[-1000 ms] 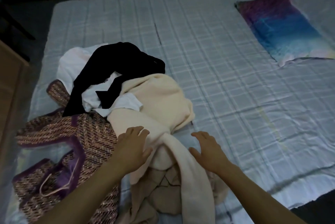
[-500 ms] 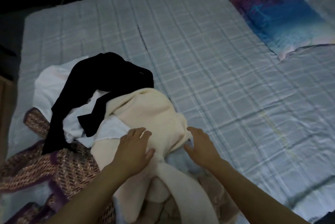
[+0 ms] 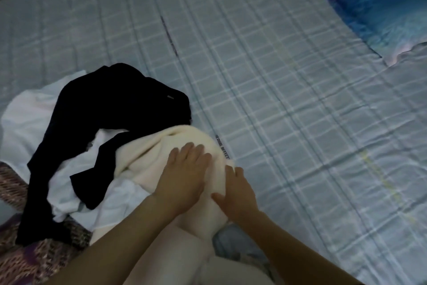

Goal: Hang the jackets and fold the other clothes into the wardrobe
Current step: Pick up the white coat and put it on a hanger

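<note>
My left grip [image 3: 182,176] lies flat on the cream garment [image 3: 175,138], fingers straight and close together, palm pressing the cloth. My right grip [image 3: 238,194] is just beside it on the right, also flat and spread, thumb out to the left. It rests on the garment's right edge, where the cloth meets the bed [image 3: 288,100]. Neither grip is pinching anything.

The cream garment sits at the near middle of the bed, bunched into a mound, with a long part running back toward me between my forearms. To its left is the rest of the pile. A black garment [image 3: 115,104] is draped over a white one [image 3: 25,120] and touches the cream mound's far left side. A brown and purple patterned piece [image 3: 34,259] lies under them at the near left corner. A bit of grey cloth [image 3: 238,244] shows beneath my right forearm. A blue and purple pillow [image 3: 381,7] lies at the far right, well apart from the pile.
</note>
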Demonstrator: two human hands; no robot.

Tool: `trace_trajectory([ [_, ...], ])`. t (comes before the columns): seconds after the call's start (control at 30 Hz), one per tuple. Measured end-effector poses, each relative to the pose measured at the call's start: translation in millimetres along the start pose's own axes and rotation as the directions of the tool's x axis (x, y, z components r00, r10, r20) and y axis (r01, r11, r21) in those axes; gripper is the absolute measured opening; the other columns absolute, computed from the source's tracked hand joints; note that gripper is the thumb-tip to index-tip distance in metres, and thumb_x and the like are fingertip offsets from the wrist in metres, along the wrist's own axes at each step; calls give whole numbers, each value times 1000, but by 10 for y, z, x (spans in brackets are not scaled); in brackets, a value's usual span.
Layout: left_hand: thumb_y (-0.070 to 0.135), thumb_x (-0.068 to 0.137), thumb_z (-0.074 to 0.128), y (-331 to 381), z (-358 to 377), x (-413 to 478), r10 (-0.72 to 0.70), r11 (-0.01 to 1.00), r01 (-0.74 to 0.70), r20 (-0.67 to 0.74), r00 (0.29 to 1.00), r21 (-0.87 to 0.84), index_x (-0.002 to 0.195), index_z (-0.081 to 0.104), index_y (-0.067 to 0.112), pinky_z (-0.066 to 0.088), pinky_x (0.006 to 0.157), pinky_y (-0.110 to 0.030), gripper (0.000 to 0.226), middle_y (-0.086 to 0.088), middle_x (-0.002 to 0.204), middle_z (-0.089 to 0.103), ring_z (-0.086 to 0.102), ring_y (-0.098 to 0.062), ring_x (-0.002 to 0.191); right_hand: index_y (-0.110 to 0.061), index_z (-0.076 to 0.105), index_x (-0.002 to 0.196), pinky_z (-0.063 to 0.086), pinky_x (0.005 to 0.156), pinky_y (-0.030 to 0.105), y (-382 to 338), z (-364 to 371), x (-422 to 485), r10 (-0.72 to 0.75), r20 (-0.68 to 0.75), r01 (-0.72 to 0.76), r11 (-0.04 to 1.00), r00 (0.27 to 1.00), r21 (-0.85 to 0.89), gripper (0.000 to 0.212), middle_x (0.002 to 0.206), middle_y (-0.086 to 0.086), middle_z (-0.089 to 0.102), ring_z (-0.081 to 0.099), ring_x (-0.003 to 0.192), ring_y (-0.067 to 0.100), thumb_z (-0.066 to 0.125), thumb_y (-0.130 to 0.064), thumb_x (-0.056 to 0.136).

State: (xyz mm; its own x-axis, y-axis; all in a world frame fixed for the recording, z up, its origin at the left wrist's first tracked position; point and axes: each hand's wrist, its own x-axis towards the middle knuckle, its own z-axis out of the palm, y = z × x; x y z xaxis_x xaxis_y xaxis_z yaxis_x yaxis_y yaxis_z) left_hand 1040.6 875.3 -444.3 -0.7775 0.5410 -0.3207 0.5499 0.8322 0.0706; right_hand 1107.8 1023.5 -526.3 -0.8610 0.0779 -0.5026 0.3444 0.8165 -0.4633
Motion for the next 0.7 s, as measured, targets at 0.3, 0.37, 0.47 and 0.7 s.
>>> trace_trajectory([
  [0.3,21,96,44,-233,229,432,271,926,-301,155,950,229,147,36,21,0,119,-55,51,-3,150,41,23,-29,148,-18,61,101,51,55,29,-341,126,-144,-182,-157,150,970,971,-191,59,93,2,63,63,68,18,86,-8,49],
  [0.37,20,94,45,-268,288,448,262,917,-319,241,934,239,134,49,22,0,119,-55,41,-1,129,57,43,-27,133,-20,66,83,43,43,25,-357,125,-222,-230,-189,183,955,955,-235,64,74,-2,62,58,52,14,89,-7,25],
  [0.47,18,90,49,-309,349,343,314,898,-371,245,917,237,114,64,24,12,120,-55,29,2,101,67,62,-25,103,-21,71,94,47,48,25,-283,184,-299,-236,-169,198,956,957,-215,69,73,-4,62,60,56,13,89,-7,29],
  [0.7,16,67,71,-422,375,150,378,853,-412,163,911,321,78,72,26,46,103,-55,15,4,68,63,65,-22,69,-23,33,148,37,104,38,89,256,-418,-138,-78,138,990,987,-3,81,140,-3,47,45,126,20,60,-52,78],
])
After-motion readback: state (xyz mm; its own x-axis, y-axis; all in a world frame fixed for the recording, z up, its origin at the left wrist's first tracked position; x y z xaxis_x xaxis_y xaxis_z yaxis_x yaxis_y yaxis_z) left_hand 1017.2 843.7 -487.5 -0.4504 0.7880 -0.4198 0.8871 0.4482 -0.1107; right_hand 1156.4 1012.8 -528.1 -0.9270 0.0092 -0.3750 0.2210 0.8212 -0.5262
